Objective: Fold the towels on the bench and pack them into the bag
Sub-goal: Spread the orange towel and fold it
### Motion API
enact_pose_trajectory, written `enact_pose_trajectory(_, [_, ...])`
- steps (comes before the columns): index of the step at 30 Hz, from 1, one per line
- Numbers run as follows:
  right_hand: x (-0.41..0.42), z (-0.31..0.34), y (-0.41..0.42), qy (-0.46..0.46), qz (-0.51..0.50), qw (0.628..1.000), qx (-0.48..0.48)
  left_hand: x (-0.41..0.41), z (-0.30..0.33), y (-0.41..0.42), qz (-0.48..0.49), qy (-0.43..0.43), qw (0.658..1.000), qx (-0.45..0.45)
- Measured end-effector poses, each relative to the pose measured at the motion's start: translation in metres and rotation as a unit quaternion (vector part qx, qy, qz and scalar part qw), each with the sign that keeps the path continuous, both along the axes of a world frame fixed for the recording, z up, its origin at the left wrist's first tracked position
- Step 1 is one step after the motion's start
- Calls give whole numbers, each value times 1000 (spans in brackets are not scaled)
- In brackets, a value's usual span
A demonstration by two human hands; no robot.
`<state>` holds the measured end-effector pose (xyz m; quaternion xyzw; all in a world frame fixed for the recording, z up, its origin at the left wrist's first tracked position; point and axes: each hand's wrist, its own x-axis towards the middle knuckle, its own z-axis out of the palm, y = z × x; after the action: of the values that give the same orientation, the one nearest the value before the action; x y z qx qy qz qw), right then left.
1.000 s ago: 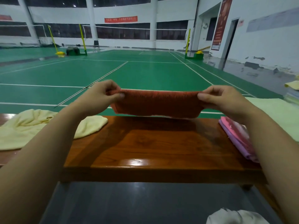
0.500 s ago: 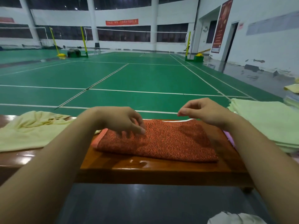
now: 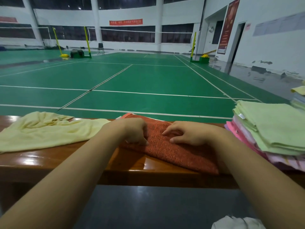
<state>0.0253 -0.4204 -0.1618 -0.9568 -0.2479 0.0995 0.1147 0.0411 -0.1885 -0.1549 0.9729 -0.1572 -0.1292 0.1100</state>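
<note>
An orange towel (image 3: 175, 152), folded into a long strip, lies on the wooden bench (image 3: 49, 162) in front of me. My left hand (image 3: 134, 130) is on its left end, fingers curled down and pinching the cloth near the front edge. Just to the right, my right hand (image 3: 187, 135) rests on the towel's middle with bent fingers, fingertips touching the cloth. A crumpled pale yellow towel (image 3: 46, 129) lies unfolded on the bench to the left. A bit of a white bag (image 3: 236, 223) shows at the bottom right on the floor.
A stack of folded towels stands on the bench's right end, light green ones (image 3: 272, 126) above pink ones (image 3: 242, 138). More folded cloth (image 3: 298, 98) shows at the far right edge. Behind the bench lies the green court floor (image 3: 148, 83).
The orange towel, held stretched in the air a second ago, now lies on the bench. Both hands have come down onto it and moved closer together.
</note>
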Motion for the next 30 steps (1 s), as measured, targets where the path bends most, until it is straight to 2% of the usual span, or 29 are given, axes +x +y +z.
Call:
enact_pose_trajectory(2, [-4,10,0,8,-12,999,-45,4,-3,0,6,-95,995,28])
enact_pose_trajectory(4, [-5,17,-2,18,-31,998,-42,6,-7,0,6,-160,986,46])
enact_pose_trajectory(8, [-2,19,-8,-44,-91,995,18,8,-9,1,-1,-192,981,16])
enact_pose_trajectory(11, [1,14,-11,-75,-101,992,28,6,-4,3,-20,-131,990,-42])
enact_pose_trajectory(15, [0,7,-11,-13,-94,996,-5,3,1,3,-72,-37,996,-20])
enact_pose_trajectory(19, [1,16,-12,-23,-120,990,-73,5,-4,3,-104,-27,994,-23])
enact_pose_trajectory(22, [-2,25,-9,-34,-110,992,-43,7,-2,3,-114,-48,991,-46])
enact_pose_trajectory(24, [-6,29,-6,-6,-95,995,-31,7,2,5,-109,-45,992,-52])
enact_pose_trajectory(27, [-12,28,-4,49,-82,990,-105,7,3,8,-114,2,993,-18])
enact_pose_trajectory(30, [-15,27,-3,50,-84,988,-116,7,-1,8,-105,13,994,-11])
